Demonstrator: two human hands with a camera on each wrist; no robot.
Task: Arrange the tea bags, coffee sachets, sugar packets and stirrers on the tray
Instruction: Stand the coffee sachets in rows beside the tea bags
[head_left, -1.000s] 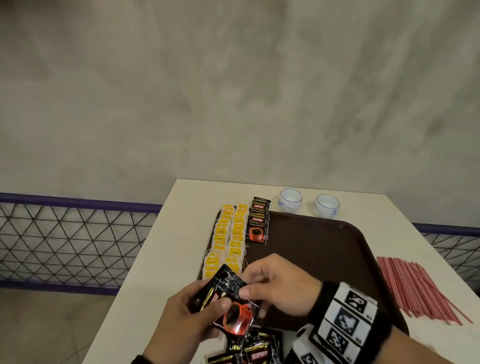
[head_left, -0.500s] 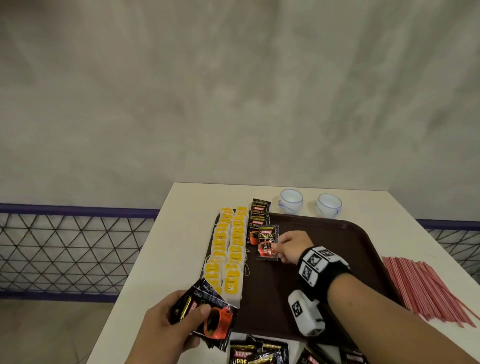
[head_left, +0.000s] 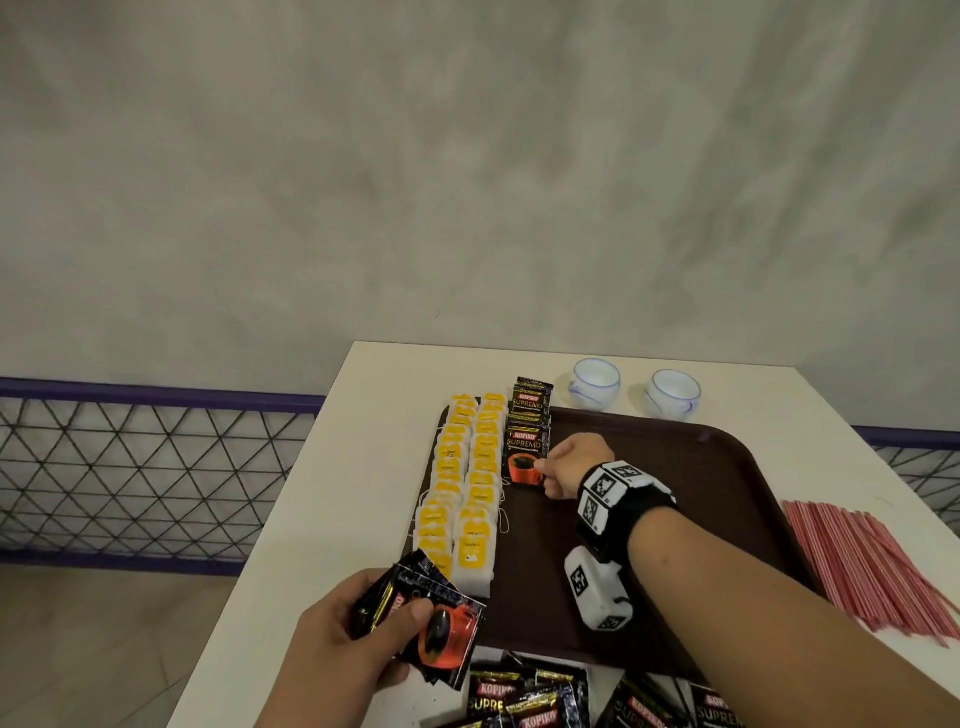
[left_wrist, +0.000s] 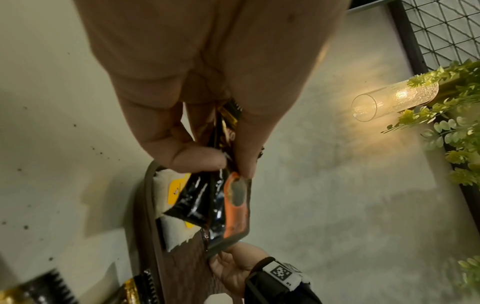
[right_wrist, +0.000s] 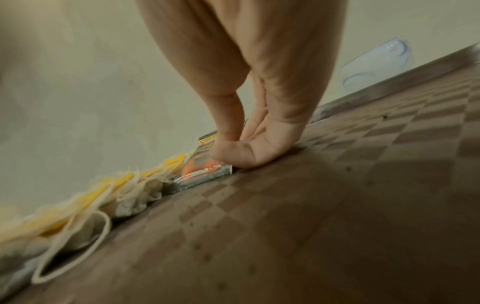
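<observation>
A brown tray (head_left: 727, 467) lies on a white table. Two rows of yellow tea bags (head_left: 467, 478) run along its left side. Beside them is a short row of black coffee sachets (head_left: 529, 415). My right hand (head_left: 563, 465) pinches the right edge of the nearest sachet (head_left: 522, 462) of that row, which lies flat on the tray; the right wrist view shows thumb and fingers (right_wrist: 233, 152) on that sachet (right_wrist: 202, 166). My left hand (head_left: 348, 639) grips a fan of coffee sachets (head_left: 441, 623) above the tray's near left corner, with my thumb (left_wrist: 249, 144) on top.
Red stirrers (head_left: 872, 566) lie in a heap on the table to the right of the tray. Two small white cups (head_left: 596, 382) stand behind the tray. Loose coffee sachets (head_left: 530, 696) lie at the table's near edge. A wire fence (head_left: 145, 467) runs to the left.
My right hand took one sachet from the bunch in my left hand, carried it forward to the sachet row and laid it flat there. My left hand stayed near the tray's front corner.
</observation>
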